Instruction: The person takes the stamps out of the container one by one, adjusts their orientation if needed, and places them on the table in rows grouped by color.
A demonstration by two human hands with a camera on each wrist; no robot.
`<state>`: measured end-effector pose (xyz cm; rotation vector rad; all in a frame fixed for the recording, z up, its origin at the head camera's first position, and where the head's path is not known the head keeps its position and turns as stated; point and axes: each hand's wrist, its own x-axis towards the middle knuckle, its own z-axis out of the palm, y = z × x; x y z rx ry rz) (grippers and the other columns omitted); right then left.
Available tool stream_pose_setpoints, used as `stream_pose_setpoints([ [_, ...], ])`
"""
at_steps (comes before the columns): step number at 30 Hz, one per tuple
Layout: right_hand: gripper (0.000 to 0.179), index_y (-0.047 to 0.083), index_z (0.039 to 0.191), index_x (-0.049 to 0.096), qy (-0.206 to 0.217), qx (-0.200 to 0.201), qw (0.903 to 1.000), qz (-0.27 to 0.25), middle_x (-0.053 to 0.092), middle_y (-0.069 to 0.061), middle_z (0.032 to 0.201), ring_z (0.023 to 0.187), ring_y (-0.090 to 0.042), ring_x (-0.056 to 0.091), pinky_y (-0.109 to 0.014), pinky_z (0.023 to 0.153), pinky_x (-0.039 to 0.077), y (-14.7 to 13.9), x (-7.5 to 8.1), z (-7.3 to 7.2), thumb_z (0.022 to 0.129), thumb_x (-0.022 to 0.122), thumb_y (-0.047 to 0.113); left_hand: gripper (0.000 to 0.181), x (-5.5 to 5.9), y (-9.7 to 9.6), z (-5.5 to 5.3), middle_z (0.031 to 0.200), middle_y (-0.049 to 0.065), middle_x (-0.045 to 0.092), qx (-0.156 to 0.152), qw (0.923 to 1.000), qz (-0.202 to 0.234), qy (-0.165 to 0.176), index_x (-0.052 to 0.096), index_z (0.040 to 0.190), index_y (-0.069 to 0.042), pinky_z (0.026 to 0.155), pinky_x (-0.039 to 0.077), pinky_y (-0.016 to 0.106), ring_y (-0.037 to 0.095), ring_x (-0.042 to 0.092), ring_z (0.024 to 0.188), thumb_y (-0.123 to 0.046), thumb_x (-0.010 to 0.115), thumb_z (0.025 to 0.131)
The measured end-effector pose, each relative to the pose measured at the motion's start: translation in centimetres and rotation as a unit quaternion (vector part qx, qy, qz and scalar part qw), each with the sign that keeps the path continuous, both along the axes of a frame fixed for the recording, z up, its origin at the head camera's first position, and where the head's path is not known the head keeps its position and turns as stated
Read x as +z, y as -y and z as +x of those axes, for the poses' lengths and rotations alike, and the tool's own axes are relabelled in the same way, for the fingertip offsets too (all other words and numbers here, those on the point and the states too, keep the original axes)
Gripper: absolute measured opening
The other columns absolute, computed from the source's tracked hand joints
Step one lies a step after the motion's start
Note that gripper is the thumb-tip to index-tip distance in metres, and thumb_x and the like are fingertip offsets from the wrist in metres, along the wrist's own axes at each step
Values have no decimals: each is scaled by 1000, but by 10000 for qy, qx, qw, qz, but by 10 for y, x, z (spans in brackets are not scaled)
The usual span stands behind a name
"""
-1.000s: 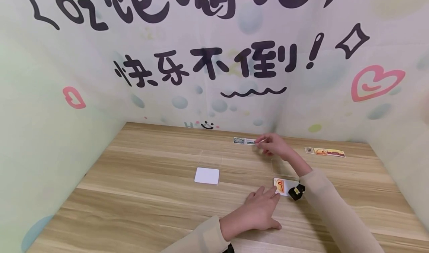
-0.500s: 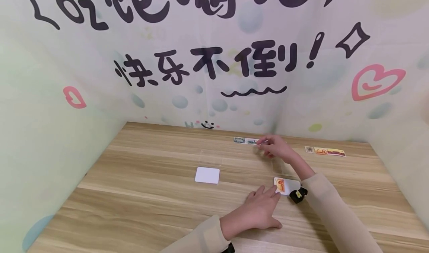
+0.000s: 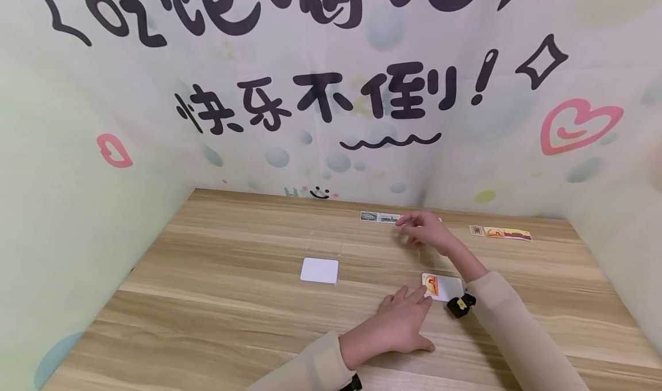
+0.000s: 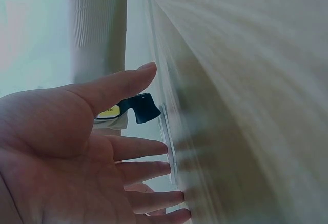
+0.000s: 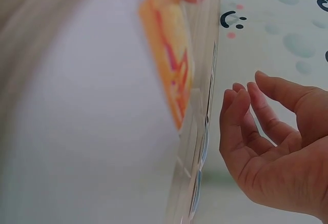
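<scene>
In the head view my left hand (image 3: 400, 322) lies spread on the table, its fingertips at the left edge of a white card (image 3: 452, 288). An orange stamp (image 3: 431, 284) sits on that card's left part. My right hand (image 3: 426, 230) is over the back of the table, beside a row of small stamps (image 3: 380, 217) that it partly covers. In the right wrist view the right hand's (image 5: 277, 147) fingers are loosely bent, a gap shows between thumb and fingers, and nothing is held. The left wrist view shows the left hand's (image 4: 102, 152) fingers straight, fingertips by the card's edge.
A blank white card (image 3: 319, 271) lies to the left, with a clear sheet (image 3: 324, 244) behind it. Another clear sheet (image 3: 431, 259) lies behind the stamped card. More stamps (image 3: 501, 233) lie at the back right. A printed cloth (image 3: 248, 167) stands behind the table.
My right hand has shifted slightly to the right, uncovering a little more of the stamp row. The left hand and the cards have stayed put.
</scene>
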<state>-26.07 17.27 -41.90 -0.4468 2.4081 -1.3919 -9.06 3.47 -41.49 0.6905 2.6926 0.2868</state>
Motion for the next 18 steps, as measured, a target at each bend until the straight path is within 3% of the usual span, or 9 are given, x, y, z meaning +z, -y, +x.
stream_pose_setpoints([
  [18,30,-12,124,64,81,-121,9999,11,68,-18,95,76,-19,63,-28,63,56,-5,2,10,104,65,9,81,1,1,-1,169,-10,34,-30,10000,42,47,51,157,-23,115,43,43,23,37,153,-57,79,90],
])
